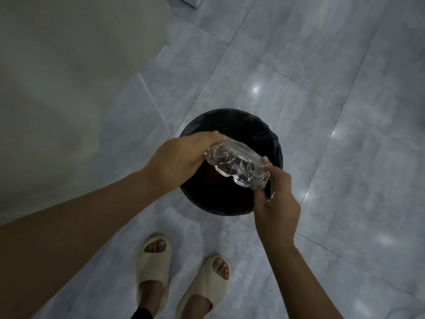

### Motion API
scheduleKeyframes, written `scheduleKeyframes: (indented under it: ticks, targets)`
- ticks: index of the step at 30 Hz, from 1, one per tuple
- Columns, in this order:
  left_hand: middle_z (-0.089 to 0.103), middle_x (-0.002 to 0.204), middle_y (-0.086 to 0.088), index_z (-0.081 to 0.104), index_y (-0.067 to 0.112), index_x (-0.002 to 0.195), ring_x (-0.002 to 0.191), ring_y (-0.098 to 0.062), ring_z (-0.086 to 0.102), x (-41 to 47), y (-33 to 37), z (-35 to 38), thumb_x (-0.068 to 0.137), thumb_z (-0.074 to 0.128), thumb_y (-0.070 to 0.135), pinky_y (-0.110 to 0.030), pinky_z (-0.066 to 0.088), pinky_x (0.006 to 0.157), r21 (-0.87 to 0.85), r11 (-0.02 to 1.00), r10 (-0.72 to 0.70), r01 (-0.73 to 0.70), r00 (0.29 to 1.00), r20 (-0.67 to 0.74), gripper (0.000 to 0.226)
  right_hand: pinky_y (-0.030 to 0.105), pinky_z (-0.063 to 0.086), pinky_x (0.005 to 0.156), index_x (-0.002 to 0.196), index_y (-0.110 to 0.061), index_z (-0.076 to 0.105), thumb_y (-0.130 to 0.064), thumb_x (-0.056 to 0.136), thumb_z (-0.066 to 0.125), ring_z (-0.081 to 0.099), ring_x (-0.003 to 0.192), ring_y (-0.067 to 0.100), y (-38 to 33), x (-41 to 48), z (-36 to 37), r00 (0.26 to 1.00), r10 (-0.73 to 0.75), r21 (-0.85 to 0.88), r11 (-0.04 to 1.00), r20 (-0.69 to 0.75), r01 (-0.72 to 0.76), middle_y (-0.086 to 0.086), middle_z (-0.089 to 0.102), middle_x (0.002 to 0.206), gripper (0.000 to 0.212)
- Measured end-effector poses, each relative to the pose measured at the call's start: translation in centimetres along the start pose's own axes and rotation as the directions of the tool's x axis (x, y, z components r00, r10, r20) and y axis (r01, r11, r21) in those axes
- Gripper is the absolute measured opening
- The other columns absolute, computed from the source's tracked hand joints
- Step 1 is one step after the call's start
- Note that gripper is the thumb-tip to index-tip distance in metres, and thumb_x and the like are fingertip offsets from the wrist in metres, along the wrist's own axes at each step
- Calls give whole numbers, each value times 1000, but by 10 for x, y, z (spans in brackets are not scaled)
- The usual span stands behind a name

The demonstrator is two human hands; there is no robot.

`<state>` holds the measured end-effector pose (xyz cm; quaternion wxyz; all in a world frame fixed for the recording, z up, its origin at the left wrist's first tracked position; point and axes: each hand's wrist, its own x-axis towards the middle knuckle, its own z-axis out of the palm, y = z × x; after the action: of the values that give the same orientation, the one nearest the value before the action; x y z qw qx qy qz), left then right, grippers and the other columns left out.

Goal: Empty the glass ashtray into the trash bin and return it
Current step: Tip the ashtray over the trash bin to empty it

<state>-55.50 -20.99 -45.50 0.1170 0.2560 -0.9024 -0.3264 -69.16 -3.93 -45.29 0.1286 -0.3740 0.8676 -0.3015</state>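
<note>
A clear cut-glass ashtray [236, 164] is held tipped on edge directly over the open mouth of a round black trash bin [257, 125] lined with a black bag. My left hand [179, 155] grips the ashtray's left end. My right hand [276, 203] holds its right end with thumb and fingers. The bin's inside is dark and I cannot see what lies in it.
The bin stands on a glossy grey tiled floor [322, 100]. A pale sofa or cushioned piece [69, 88] fills the left side, close to the bin. My two feet in beige slides [154, 272] stand just in front of the bin.
</note>
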Motion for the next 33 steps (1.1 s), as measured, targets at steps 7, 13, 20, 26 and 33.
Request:
scheduleKeyframes:
  ticks: [7,13,20,26,33]
  targets:
    - [68,126,-9,55,14,132,107,-25,69,0,-2,5,90,44,23,-42,58,92,-9,999,-33,34,997,76,45,20,48,53,121,-37,40,-21,90,62,59,60,1,5,-2,9,997,52,-10,999,64,-52,-14,68,95,41]
    - [71,121,-7,58,11,130,108,-20,69,6,-6,8,92,46,22,-33,56,96,-34,999,13,-11,999,50,41,20,50,73,133,-40,33,-18,92,57,65,94,7,4,6,7,978,84,44,995,190,-94,-16,62,120,53]
    - [67,119,-8,43,20,139,101,-26,66,12,-28,29,92,53,14,-34,51,84,101,978,-203,185,953,226,49,18,52,76,126,-29,56,-19,86,64,65,95,10,13,16,32,872,253,89,944,419,-317,-13,68,104,42]
    - [51,134,-21,35,8,143,121,-35,51,-10,-70,39,86,63,9,-41,42,102,47,888,-461,458,883,90,63,9,49,67,125,-25,58,-17,86,66,62,85,-1,26,7,51,854,354,155,886,381,-436,-11,68,101,41]
    - [64,120,-22,34,19,146,109,-36,62,-10,-76,51,92,50,4,-40,52,96,-210,676,-699,706,705,119,59,9,42,88,135,-25,51,-12,89,61,63,106,11,23,-14,59,886,23,-9,1000,462,-21,-4,64,125,48]
